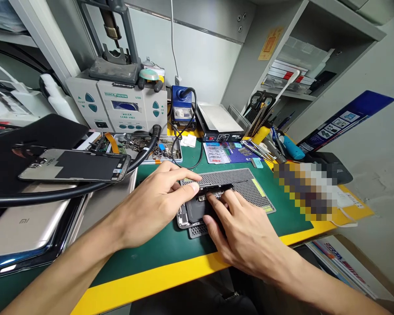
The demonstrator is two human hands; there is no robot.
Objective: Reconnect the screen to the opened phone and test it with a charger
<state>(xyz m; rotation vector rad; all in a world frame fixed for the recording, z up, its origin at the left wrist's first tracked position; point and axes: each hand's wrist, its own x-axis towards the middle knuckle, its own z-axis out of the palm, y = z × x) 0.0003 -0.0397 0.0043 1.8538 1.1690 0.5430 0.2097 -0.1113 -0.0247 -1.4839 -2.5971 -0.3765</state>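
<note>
An opened smartphone [195, 212] lies on a grey perforated pad [249, 197], its dark battery and inner parts showing. Along its far side a thin black phone screen [228, 184] stands tilted up, seen nearly edge-on. My left hand [162, 192] pinches the left end of that screen between thumb and forefinger; the other fingers are tucked behind. My right hand [239, 223] reaches over the phone from the right, a fingertip touching the inner parts near the raised screen. Its thumb is apart from the fingers, and I see nothing held in it. The exact contact spot is partly covered by the fingers.
A hot air station [124, 107] stands at the back left, its thick black hose [101, 188] curving across the left side. A detached phone screen panel [82, 166] lies there too. Behind are a parts tray [175, 155], a heating plate [221, 120] and several tools [258, 151].
</note>
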